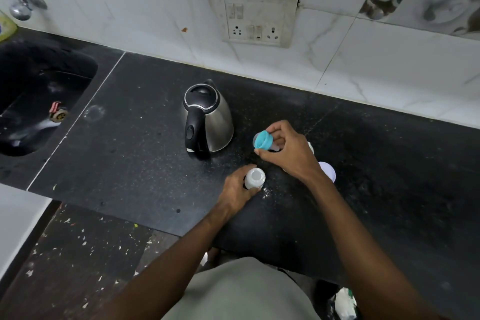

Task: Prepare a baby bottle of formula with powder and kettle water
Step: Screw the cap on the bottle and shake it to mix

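White plastic bottle (255, 177), small, upright on black speckled counter (145, 163) near the front edge, mouth uncovered, inside looking pale. Some white grains on counter just right of it. Gripped low on its body by left hand (237, 189), fingers curled round, forearm coming from below. Held above counter by right hand (285, 149): teal cap (262, 140) with clear teat part, tilted on its side, underside turned to the left, pinched between thumb below and curled fingers above. Right wrist bent, arm reaching over a pale round lid (327, 171), only partly seen behind wrist. Steel kettle (207, 117) with black handle and lid, standing closed just left of cap, behind bottle, apart from both. Sink (39, 101) far left, tap (22, 0) above it. Switch plate (257, 21) on white tiled wall.
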